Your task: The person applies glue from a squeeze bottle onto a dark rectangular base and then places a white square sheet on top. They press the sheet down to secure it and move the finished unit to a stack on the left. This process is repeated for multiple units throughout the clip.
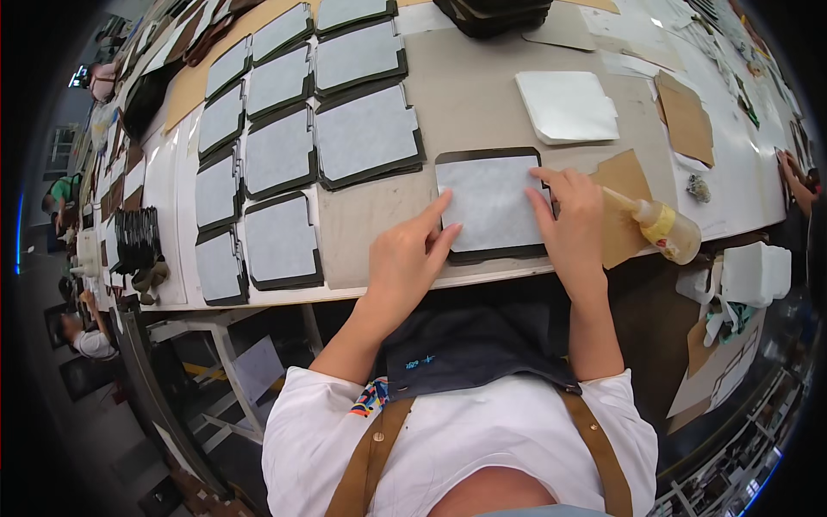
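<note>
A black panel (491, 255) with clipped corners lies flat at the table's front edge, with a pale grey-white sheet (491, 202) on top of it. Thumb and forefinger spread apart, my left hand (407, 258) touches the sheet's left edge. My right hand (572, 215) rests at the opposite edge, its thumb on the sheet and its forefinger near the upper right corner. Neither hand grips anything that I can see. Just right of my right hand, a squeeze bottle (676, 234) with a yellow band lies with its nozzle over a brown card (627, 246).
Rows of black panels with pale sheets (280, 237) fill the table's left. A white sheet stack (568, 108) sits beyond my right hand, and a black stack (491, 15) at the far edge. Brown boards (685, 116) lie right. Another person's hand (794, 177) shows far right.
</note>
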